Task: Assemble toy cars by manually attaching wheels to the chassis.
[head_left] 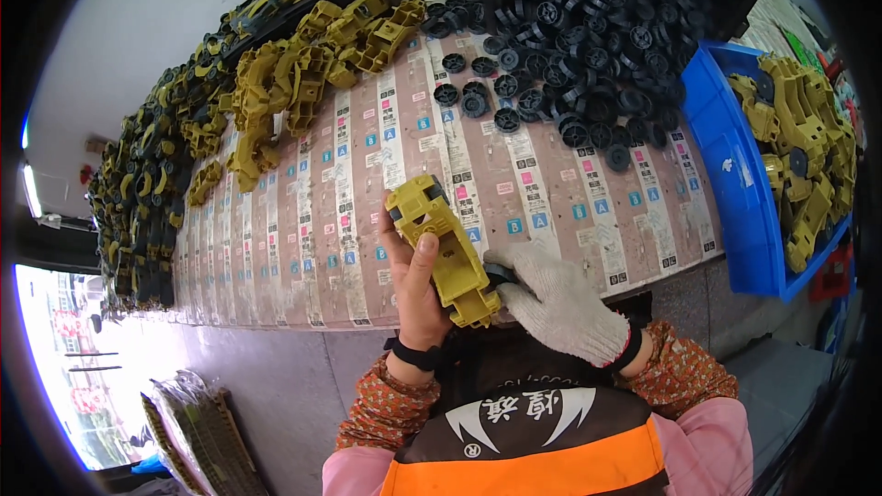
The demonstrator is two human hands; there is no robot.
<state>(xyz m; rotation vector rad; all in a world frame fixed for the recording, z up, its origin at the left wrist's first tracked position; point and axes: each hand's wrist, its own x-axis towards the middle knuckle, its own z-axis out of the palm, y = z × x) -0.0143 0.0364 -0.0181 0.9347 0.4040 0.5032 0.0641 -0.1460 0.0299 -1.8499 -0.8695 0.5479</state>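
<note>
My bare left hand (416, 280) is wrapped round a yellow plastic toy car body (452, 262), held tilted above the near part of the table, thumb across its top. Black wheels show at the far end of the body. My right hand (556, 298), in a whitish knitted glove, pinches a black toy wheel (499, 273) against the right side of the body, close to its near end. The fingertips partly cover this wheel, so I cannot tell whether it is on an axle.
Loose black wheels (597, 60) are heaped at the back right. Yellow car bodies (276, 83) lie at the back left, beside stacked bodies with black parts (147, 193). A blue bin (741, 211) of yellow bodies stands right of the patterned tabletop (303, 248).
</note>
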